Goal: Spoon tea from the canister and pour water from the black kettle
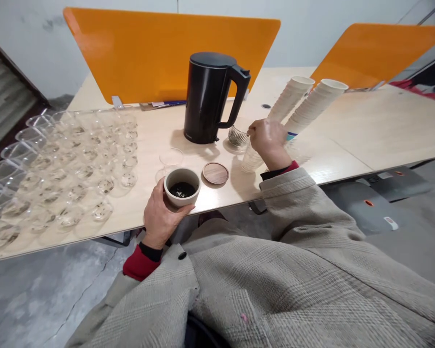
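Note:
My left hand (162, 216) is wrapped round a pale ceramic cup (168, 193) with small dark pieces like loose tea leaves (182, 189) inside. The cup is held near the table's front edge, beside a round wooden lid (215, 173). My right hand (271, 141) is closed in a pinch at the rim of a small ribbed glass bowl (237, 138); what its fingers hold, if anything, is hidden. Just below that hand stand clear plastic cups (251, 160), partly covered by it. A single clear cup (171, 157) stands behind the ceramic cup.
Many clear cups (83, 169) with dark bits at their bottoms fill the table's left side. A black electric kettle (205, 101) stands in the middle. Two leaning stacks of paper cups (313, 106) are at the right. Orange partitions (148, 53) line the back.

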Available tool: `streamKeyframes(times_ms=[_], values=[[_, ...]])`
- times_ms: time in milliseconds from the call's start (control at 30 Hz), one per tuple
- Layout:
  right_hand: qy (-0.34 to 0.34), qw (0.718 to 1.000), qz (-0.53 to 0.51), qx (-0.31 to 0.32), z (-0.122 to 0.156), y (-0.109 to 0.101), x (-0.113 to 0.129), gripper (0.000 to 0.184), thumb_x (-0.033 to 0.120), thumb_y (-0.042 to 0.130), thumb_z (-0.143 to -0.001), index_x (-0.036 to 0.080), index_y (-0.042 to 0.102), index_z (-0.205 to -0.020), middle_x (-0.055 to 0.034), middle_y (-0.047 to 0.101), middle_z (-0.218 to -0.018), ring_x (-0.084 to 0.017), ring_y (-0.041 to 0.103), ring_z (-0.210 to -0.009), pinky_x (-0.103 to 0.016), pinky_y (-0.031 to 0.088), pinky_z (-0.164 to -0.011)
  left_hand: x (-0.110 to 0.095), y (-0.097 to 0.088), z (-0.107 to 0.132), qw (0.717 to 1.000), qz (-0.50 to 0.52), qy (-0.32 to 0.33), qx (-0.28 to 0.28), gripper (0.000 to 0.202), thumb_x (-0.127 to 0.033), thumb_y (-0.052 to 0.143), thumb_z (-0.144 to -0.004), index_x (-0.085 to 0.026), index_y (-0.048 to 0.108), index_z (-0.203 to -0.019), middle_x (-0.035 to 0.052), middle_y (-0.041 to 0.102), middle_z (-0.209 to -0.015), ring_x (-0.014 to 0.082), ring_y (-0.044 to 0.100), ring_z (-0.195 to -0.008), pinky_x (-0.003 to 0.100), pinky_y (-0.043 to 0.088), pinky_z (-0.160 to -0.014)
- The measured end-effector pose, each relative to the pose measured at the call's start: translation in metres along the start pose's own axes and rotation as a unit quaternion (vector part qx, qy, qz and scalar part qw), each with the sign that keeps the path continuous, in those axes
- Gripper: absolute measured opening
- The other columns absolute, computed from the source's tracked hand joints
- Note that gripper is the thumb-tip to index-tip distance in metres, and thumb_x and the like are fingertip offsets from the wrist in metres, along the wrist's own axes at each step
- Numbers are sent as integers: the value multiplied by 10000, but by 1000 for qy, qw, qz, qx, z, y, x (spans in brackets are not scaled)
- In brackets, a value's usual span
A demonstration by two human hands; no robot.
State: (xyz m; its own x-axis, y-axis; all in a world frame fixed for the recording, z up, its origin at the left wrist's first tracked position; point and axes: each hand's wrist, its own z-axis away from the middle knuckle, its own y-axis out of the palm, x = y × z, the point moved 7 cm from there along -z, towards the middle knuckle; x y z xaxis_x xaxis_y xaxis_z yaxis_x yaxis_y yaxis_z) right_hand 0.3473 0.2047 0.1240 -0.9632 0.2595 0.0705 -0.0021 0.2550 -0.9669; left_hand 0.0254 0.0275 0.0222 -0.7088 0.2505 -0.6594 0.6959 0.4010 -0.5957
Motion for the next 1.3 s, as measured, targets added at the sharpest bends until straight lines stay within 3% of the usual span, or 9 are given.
streamKeyframes(times_ms=[100, 333, 500, 600, 700, 800, 967, 1100, 1300], values=[[4, 1000, -8, -12, -5, -4, -3, 305, 156, 559, -995, 156, 823, -1149, -173, 792, -1107, -274, 704, -956, -345, 427, -730, 0, 0, 0, 1000, -5, 0, -2, 1010, -564, 930, -702, -234, 459, -1533, 150, 656, -1498, 363, 664, -1366, 483, 573, -1107], [10, 996, -54, -69, 2, -19, -13, 273, 154, 546, -995, 167, 815, -1045, -157, 799, -977, -273, 689, -911, -363, 410, -732, 2, 2, 1, 1000, -11, 3, -8, 1011, -537, 942, -687, -225, 466, -1522, 152, 674, -1479, 361, 676, -1354, 474, 581, -1096], [11, 982, -95, -163, 31, -54, -25, 253, 150, 590, -994, 145, 823, -1093, -163, 828, -1028, -290, 735, -961, -391, 456, -786, 1, 2, 0, 1000, -12, 4, -5, 1010, -538, 942, -689, -219, 466, -1520, 154, 672, -1487, 357, 676, -1357, 469, 579, -1103], [-63, 938, -197, -280, 66, -85, -28, 248, 105, 583, -976, 153, 821, -1028, -108, 819, -936, -230, 753, -870, -368, 511, -794, 0, 2, 0, 1000, -14, 4, -3, 1013, -549, 939, -694, -217, 463, -1524, 156, 668, -1494, 357, 675, -1360, 469, 578, -1109], [-178, 839, -381, -347, 108, -109, -24, 212, 127, 578, -986, 168, 787, -976, -33, 734, -778, -152, 704, -684, -307, 532, -666, -1, 2, 0, 1000, -14, 5, -1, 1015, -558, 931, -706, -219, 455, -1537, 158, 660, -1505, 358, 663, -1377, 472, 568, -1125], [-256, 793, -465, -300, 138, -118, -6, 168, 125, 629, -983, 213, 770, -963, 7, 716, -749, -117, 671, -624, -279, 508, -605, -2, 1, 0, 1000, -13, 4, 1, 1013, -562, 920, -720, -222, 446, -1548, 156, 650, -1519, 358, 651, -1393, 480, 558, -1139], [-387, 815, -393, -176, 159, -111, 41, 182, 193, 609, -1038, 275, 728, -927, 17, 731, -758, -137, 672, -629, -306, 542, -639, 0, 1, 1, 1000, -15, -10, 2, 1019, -559, 932, -700, -222, 460, -1538, 156, 658, -1511, 363, 664, -1373, 480, 573, -1112], [-471, 803, -346, -120, 163, -95, 67, 199, 229, 558, -1064, 253, 711, -938, 1, 730, -774, -145, 660, -666, -293, 511, -643, -1, 2, 1, 1000, -15, -10, 9, 1027, -554, 935, -694, -221, 458, -1541, 158, 653, -1517, 364, 658, -1380, 475, 575, -1105], [-495, 815, -298, -49, 163, -73, 88, 190, 178, 544, -1038, 202, 703, -937, -35, 734, -823, -155, 637, -737, -286, 442, -687, -1, 3, 1, 1000, -13, -10, 18, 1037, -591, 916, -710, -222, 444, -1556, 162, 645, -1526, 369, 647, -1390, 491, 564, -1115]])
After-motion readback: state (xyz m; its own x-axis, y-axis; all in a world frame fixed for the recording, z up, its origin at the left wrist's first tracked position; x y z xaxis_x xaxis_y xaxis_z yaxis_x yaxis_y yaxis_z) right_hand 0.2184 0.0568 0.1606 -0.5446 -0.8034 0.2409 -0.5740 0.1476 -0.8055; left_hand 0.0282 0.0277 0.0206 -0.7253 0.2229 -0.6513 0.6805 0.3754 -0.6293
